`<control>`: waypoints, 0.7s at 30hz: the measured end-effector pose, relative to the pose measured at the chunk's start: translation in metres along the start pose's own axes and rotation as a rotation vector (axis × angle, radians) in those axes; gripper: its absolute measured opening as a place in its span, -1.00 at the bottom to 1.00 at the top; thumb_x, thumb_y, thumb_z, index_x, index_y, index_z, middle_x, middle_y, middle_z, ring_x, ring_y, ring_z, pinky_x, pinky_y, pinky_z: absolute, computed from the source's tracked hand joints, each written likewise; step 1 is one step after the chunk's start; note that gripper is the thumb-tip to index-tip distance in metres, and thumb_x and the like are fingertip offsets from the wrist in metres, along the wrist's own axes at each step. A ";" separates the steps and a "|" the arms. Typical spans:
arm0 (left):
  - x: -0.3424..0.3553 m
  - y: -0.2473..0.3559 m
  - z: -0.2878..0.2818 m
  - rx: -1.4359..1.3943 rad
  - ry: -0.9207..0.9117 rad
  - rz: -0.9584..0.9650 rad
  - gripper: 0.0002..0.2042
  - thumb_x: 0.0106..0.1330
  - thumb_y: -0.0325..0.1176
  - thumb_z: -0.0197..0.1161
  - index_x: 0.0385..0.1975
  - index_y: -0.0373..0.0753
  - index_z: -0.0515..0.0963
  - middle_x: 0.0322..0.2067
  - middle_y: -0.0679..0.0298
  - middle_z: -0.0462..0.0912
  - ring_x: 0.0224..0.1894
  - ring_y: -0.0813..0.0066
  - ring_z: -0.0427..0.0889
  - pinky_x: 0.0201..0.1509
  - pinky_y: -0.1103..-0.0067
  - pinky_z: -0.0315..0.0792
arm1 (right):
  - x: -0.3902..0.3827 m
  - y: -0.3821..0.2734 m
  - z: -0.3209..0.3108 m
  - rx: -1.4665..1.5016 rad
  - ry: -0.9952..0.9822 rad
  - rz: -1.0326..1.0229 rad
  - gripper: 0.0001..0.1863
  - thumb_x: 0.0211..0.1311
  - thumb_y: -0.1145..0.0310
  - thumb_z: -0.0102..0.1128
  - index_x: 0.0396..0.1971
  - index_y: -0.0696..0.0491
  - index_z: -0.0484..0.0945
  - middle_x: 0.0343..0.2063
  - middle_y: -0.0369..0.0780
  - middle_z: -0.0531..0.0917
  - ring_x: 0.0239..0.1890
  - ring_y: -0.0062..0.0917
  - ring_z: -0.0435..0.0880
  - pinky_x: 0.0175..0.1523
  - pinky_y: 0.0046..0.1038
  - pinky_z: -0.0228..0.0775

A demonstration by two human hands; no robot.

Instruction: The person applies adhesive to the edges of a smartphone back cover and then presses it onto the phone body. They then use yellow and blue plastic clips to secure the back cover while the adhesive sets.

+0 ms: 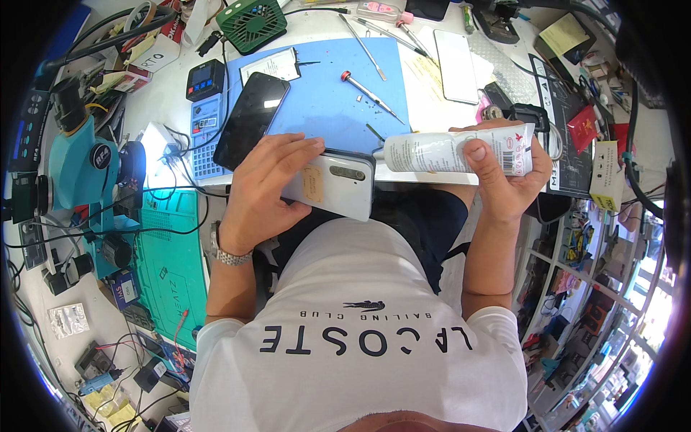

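White shirt (360, 302) fills the near side, the left hand (270, 169) curls round a pale phone (345, 194) before the counter (317, 27), and the right hand (507, 180) clasps a white tube (439, 153) that over-squeezing could spill onto it.

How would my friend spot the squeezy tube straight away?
Find the big blue mat. By its near right corner, the right hand holds a white tube sideways, its nozzle pointing left toward the phone in the left hand. Unlike the flat white slab farther back, the tube is plump and rounded.
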State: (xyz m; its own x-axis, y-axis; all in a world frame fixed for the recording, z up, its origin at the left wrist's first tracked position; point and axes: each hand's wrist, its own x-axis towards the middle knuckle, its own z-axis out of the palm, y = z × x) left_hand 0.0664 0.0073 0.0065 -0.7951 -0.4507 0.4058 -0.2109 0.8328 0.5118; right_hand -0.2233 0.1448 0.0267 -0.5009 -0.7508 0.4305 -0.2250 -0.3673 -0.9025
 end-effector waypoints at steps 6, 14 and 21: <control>-0.001 -0.001 0.002 -0.040 0.025 -0.049 -0.23 -0.31 -0.56 0.49 0.14 -0.23 0.58 0.05 0.10 0.70 0.07 0.05 0.69 0.16 0.34 0.57 | -0.001 -0.001 0.001 0.037 0.014 0.005 -0.76 0.12 0.50 0.57 -0.27 0.24 0.69 -0.44 -0.20 0.77 -0.44 -0.65 0.69 -0.30 -0.61 0.52; -0.008 -0.001 0.010 -0.196 0.051 -0.195 -0.18 -0.38 -0.54 0.53 0.16 -0.23 0.58 0.00 0.13 0.70 0.03 0.18 0.70 0.11 0.43 0.58 | -0.008 0.010 0.004 0.167 0.164 0.013 -0.71 0.20 0.50 0.51 -0.15 0.27 0.63 -0.34 -0.17 0.76 -0.37 -0.55 0.75 -0.23 -0.43 0.67; -0.015 0.015 0.033 -1.217 0.247 -0.619 -0.09 -0.19 -0.47 0.66 0.31 -0.44 0.39 -0.04 0.26 0.56 -0.18 0.59 0.60 -0.09 0.56 0.61 | -0.004 0.036 0.025 0.518 0.252 0.038 -0.67 0.43 0.35 0.30 -0.02 0.30 0.52 -0.16 -0.04 0.71 -0.20 -0.25 0.79 -0.28 -0.18 0.78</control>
State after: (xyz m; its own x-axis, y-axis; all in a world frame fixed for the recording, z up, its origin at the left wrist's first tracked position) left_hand 0.0568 0.0372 -0.0169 -0.6084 -0.7905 -0.0705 0.2362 -0.2651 0.9349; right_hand -0.2088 0.1212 -0.0073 -0.6982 -0.6384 0.3239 0.2040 -0.6111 -0.7648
